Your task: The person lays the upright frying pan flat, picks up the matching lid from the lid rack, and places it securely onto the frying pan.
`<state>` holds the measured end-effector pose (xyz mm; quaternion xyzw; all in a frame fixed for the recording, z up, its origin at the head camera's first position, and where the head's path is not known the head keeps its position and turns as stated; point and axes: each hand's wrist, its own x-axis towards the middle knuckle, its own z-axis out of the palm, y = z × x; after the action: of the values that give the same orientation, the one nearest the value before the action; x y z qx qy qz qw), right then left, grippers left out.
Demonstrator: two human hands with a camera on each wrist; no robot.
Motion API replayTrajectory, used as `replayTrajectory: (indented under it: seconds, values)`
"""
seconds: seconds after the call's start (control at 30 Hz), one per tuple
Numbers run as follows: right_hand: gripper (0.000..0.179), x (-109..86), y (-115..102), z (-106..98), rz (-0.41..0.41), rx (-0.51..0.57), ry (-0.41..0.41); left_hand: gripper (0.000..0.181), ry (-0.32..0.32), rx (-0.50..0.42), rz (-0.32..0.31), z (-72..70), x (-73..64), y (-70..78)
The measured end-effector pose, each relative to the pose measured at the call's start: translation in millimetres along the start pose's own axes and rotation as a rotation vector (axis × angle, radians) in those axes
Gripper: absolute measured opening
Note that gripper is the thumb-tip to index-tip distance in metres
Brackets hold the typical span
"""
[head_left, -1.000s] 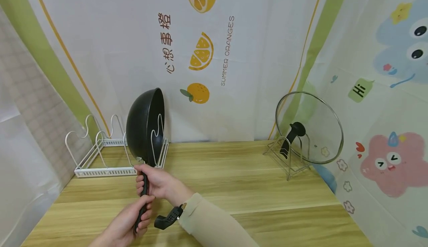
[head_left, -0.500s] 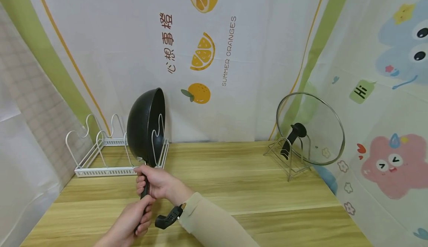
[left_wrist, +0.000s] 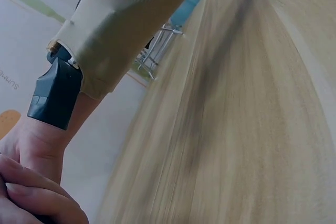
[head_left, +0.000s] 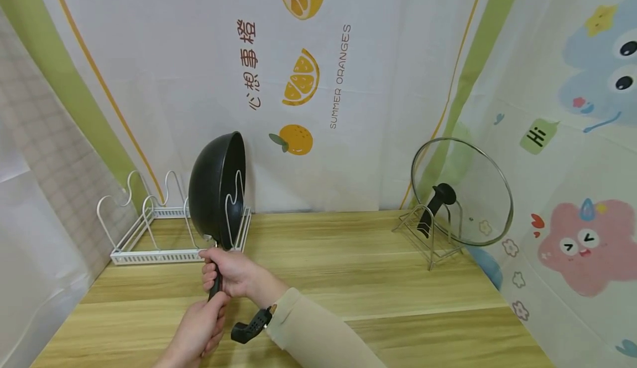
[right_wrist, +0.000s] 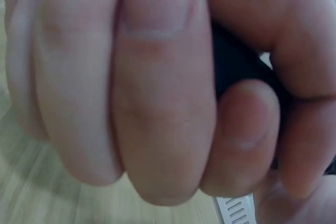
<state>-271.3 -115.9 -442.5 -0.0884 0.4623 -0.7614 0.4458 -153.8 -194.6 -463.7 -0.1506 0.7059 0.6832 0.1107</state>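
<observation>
A black wok (head_left: 211, 185) stands on its side in the right end of a white wire rack (head_left: 156, 255), its open face turned right. One wire divider passes in front of the wok's inside. My right hand (head_left: 234, 273) grips the black handle (head_left: 215, 288) close to the wok. Lower down, my left hand (head_left: 196, 326) holds the handle's end, which its fingers hide. In the right wrist view, curled fingers (right_wrist: 163, 103) wrap the dark handle. The left wrist view has left-hand fingers (left_wrist: 39, 198) at its lower left corner, below the right sleeve (left_wrist: 113, 30).
At the right, a glass lid (head_left: 480, 191) with a black knob leans upright in a small metal wire stand (head_left: 430, 246). A printed curtain (head_left: 348, 163) rises behind the wooden table (head_left: 318, 257). Other white wire dividers stand left of the wok.
The left hand has turned and shifted slightly at the handle's end, which is now covered. The wok and right hand stay almost where they were.
</observation>
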Motion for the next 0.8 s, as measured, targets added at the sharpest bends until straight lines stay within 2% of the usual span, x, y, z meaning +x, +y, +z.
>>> replayTrajectory:
  seconds: [0.43,0.8]
  values:
    - [0.041,-0.5,0.0,2.1,-0.022,0.010,0.026,0.043,0.055,0.034,0.019,3.5,-1.7,2.0]
    - [0.039,-0.7,1.5,1.4,-0.021,-0.008,0.030,0.045,0.070,0.040,0.020,5.6,-3.6,1.0]
